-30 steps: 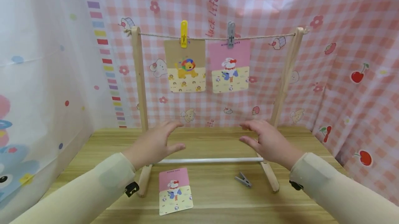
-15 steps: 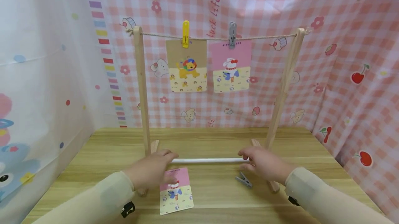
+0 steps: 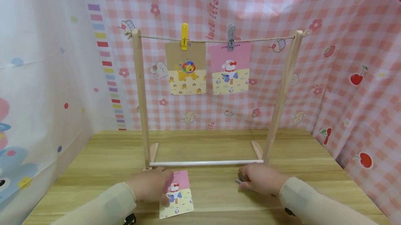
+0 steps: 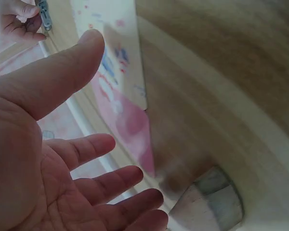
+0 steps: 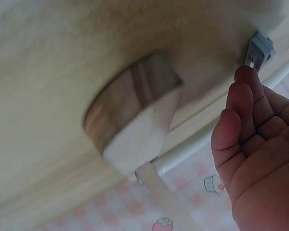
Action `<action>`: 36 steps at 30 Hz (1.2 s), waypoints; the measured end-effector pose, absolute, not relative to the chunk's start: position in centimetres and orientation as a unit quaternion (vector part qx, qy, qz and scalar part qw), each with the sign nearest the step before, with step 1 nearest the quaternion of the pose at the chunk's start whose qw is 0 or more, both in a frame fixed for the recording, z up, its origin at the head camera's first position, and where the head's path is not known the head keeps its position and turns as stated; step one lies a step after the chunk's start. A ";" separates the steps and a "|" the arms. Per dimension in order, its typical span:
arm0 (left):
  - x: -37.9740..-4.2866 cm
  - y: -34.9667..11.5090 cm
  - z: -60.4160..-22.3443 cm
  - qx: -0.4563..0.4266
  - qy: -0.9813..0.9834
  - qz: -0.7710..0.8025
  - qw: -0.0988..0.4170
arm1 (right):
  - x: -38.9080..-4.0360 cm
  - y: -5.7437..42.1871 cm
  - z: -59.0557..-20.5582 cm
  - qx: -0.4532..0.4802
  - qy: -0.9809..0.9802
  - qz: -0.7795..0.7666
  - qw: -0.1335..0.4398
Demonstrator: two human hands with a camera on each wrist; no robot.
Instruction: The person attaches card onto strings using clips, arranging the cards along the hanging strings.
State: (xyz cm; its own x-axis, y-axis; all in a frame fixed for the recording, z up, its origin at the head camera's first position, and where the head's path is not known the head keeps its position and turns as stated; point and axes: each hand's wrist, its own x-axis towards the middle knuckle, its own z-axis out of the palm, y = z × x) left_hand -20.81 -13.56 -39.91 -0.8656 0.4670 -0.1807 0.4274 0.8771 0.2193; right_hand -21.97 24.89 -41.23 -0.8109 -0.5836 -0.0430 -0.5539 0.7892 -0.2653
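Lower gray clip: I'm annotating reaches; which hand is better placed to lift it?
Likely right: the right hand is at the clip, while the left hand is farther off, by the lower card.

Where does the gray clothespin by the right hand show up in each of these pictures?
Head: gray clothespin right of center, low, partly hidden by the right hand.
Left wrist: gray clothespin in the top left corner, beside the right hand.
Right wrist: gray clothespin at upper right, above the right hand.
Shared landmark: the white rod, seen in all three.
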 end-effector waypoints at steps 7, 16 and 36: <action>-20.7 -13.3 -40.3 0.221 0.964 0.085 0.119 | -21.9 24.1 -41.7 -0.293 0.945 -0.123 0.073; -20.7 -12.3 -40.4 0.211 0.969 0.051 0.114 | -21.8 23.1 -42.0 -0.243 0.962 -0.102 0.067; -21.0 -11.5 -40.5 0.199 0.974 0.027 0.106 | -21.4 22.5 -42.5 -0.208 0.972 -0.106 0.038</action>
State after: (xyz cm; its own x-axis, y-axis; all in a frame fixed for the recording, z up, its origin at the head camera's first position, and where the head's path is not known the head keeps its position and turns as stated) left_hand -20.96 -11.49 -40.52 -0.8982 0.3937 -0.1954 0.3823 0.9192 0.0944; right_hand -21.44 22.53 -42.53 -0.9103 -0.4129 -0.0301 -0.3968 0.8909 -0.2212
